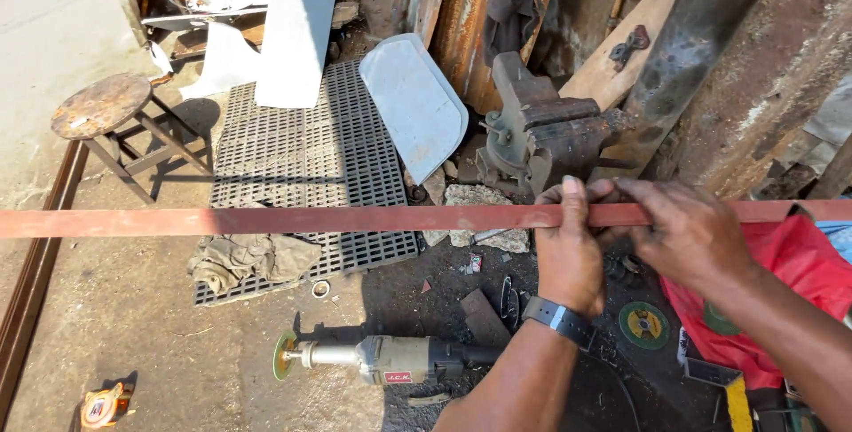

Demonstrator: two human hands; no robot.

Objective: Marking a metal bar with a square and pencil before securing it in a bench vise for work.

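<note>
A long red-painted flat steel bar (266, 220) is held level across the whole scene, running from the left edge to the right edge. The left hand (568, 250) is closed around the bar from the near side, fingers curled over its top edge; a dark wristwatch (559, 319) is worn on that wrist. The right hand (688, 232) is clamped on the bar just to the right, touching the left hand. Both grips are shut on the bar.

A rusty bench vise (541, 135) is located just beyond the hands, at the far side; the bar is not seated in it (whether the vise opening is wide enough cannot be told). An angle grinder (382, 359) lies untouched on the ground at the near side, its disc pointing left. A spare cutting disc (643, 324) lies near the right, beside a red cloth (799, 281). A tape measure (104, 405) rests at the near left.

Progress is judged as early: the bar is lifted and positioned only; no cut, clamp or mark is visible on it. A round stool (102, 108) and a metal grating (302, 166) are placed at the far left
</note>
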